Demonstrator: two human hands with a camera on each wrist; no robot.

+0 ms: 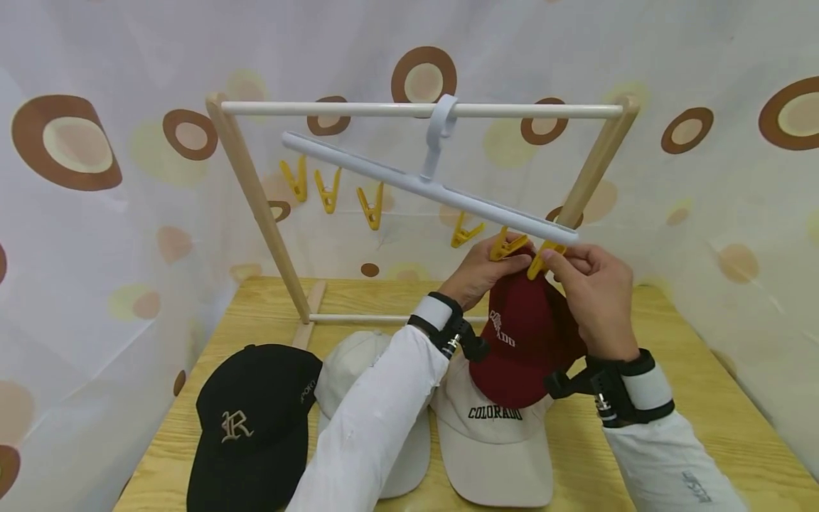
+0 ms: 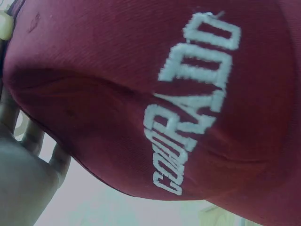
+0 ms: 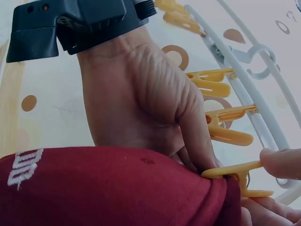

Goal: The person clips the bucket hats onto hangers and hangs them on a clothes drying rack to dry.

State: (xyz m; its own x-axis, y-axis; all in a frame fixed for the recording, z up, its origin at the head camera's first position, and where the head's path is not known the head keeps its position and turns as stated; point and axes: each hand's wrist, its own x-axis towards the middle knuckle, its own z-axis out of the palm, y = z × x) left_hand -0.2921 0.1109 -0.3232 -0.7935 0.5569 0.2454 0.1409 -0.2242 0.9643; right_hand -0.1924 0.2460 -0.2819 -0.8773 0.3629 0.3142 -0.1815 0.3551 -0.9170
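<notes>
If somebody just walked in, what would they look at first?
Probably the red cap, in the left hand below the low end of the white hanger, where the right hand pinches a yellow clip at the cap's edge. Next, that tilted hanger itself, hooked on the rod. Then the black cap, on the table at the picture's left.

A patterned backdrop (image 1: 512, 43) is hanging behind a wood-grained table (image 1: 665, 334).
It is wrapping round to both sides, white and softly creased, and is carrying brown rings (image 1: 424, 55), peach discs (image 1: 739, 262) and pale yellow spots (image 1: 153, 153); the table is showing streaked, yellowish grain, and soft light is falling.
</notes>
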